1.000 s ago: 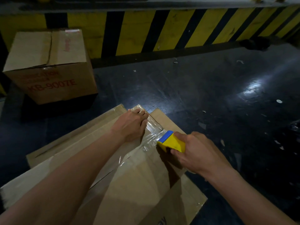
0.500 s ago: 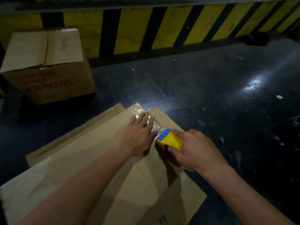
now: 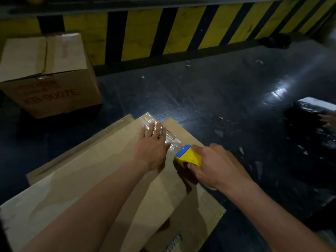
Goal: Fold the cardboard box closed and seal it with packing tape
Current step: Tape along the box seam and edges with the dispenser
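A brown cardboard box [image 3: 94, 179] lies low in front of me with its flaps folded over. A strip of clear packing tape [image 3: 170, 138] runs along the seam toward the far corner. My left hand [image 3: 151, 144] lies flat on the box, its straight fingers pressing the tape down near the far end. My right hand [image 3: 216, 166] grips a yellow tape dispenser with a blue edge [image 3: 188, 156], which touches the box just right of my left hand. The tape roll itself is hidden under my right hand.
A closed cardboard box printed KB-9007E [image 3: 49, 75] stands at the back left. A yellow and black striped barrier [image 3: 181, 31] runs along the back. The dark glossy floor [image 3: 227, 106] carries small scraps. A dark wrapped object [image 3: 312, 117] and another person's hand [image 3: 328, 120] show at the right edge.
My left hand went from curled at the tape's far end to lying flat on the tape. The lifted tape between hand and dispenser now lies down on the box. The dispenser barely moved.
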Motion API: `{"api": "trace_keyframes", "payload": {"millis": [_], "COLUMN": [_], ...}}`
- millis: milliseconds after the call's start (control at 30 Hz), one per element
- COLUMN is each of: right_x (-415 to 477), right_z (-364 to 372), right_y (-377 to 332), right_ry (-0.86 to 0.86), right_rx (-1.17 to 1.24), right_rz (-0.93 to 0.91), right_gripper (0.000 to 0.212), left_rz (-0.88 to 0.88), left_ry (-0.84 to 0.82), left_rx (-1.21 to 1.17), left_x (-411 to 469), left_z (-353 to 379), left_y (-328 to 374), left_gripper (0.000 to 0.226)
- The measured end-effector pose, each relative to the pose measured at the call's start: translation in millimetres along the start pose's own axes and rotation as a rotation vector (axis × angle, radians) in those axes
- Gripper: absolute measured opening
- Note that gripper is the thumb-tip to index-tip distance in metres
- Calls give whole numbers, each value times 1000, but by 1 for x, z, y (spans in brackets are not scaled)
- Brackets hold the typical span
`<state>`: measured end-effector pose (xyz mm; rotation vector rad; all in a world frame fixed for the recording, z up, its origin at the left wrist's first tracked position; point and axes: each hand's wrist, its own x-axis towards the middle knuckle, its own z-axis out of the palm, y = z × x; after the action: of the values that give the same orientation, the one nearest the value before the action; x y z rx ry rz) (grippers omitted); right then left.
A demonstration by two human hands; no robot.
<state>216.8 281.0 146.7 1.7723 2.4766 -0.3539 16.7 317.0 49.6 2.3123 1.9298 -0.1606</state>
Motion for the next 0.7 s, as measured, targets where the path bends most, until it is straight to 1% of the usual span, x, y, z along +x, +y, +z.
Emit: {"api": "trace_keyframes", "payload": {"millis": [100,200,333,533,700], "right_x": [2,0,-10,-29,-42], "right_z": [0,0,-10,-12,-8], "right_y": [2,6,12,19,32], "right_ry": [-1,-13,-25,-18,-19], "right_rx": [-3,26,53,53,66], "right_rz": [0,-12,-31,-39,-2], "right_gripper": [43,49,58,60,59], "left_rz": [90,92,94,87,81], "left_ry": [78,134,140,131,135], "left_rx": [-59,-102,-107,-117,-115], "left_x": [-11,-14,-16,-17,-18], "left_z": [12,25,24,22,24], "left_y": [16,16,16,15,15], "left_gripper": [61,65,65,62,60]}}
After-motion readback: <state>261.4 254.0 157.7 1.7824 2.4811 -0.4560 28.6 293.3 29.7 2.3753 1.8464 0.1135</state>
